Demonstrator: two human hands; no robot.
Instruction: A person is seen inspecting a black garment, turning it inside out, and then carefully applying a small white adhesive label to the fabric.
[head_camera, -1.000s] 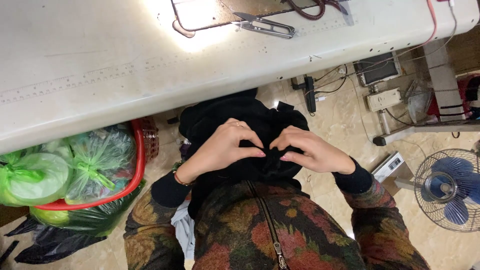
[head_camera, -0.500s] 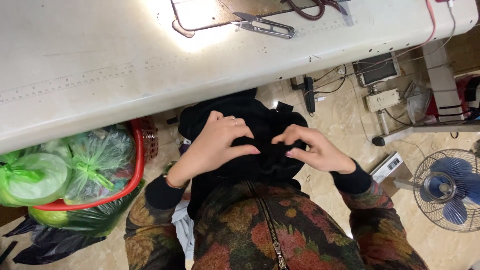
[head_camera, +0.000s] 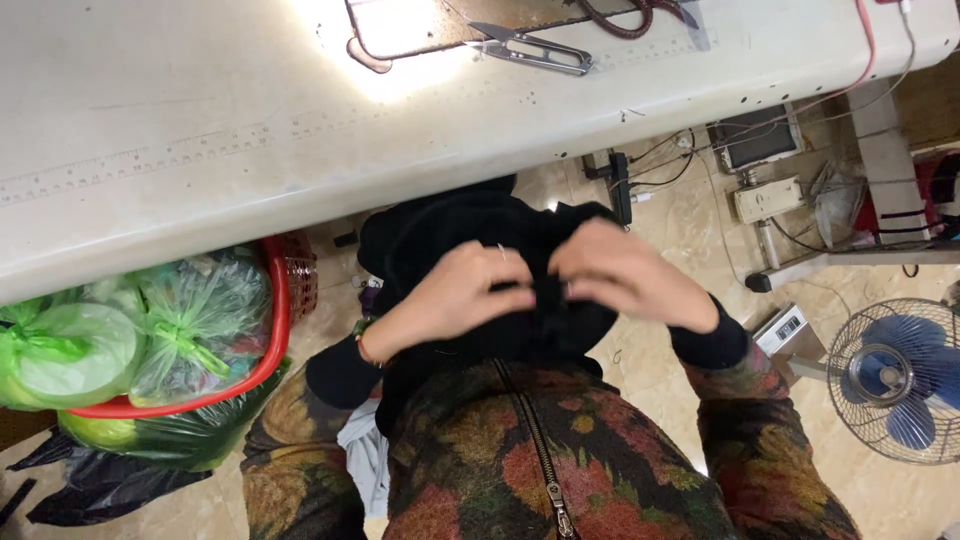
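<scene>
While both hands bunch the black garment (head_camera: 470, 250) in the lap, just below the tabletop's (head_camera: 200, 150) near edge, small even pinches would serve best. Left hand (head_camera: 450, 300) curled, fingers pinching cloth; right hand (head_camera: 625, 280) likewise clenched on a fold (thread snips (head_camera: 535, 48) lie at the far edge).

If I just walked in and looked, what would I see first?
First, two hands, the left hand and right hand, bunching black cloth in the middle, just below the table edge. Next, the bright green bags in a red basket at the left, and the blue fan on the floor at the right.
</scene>
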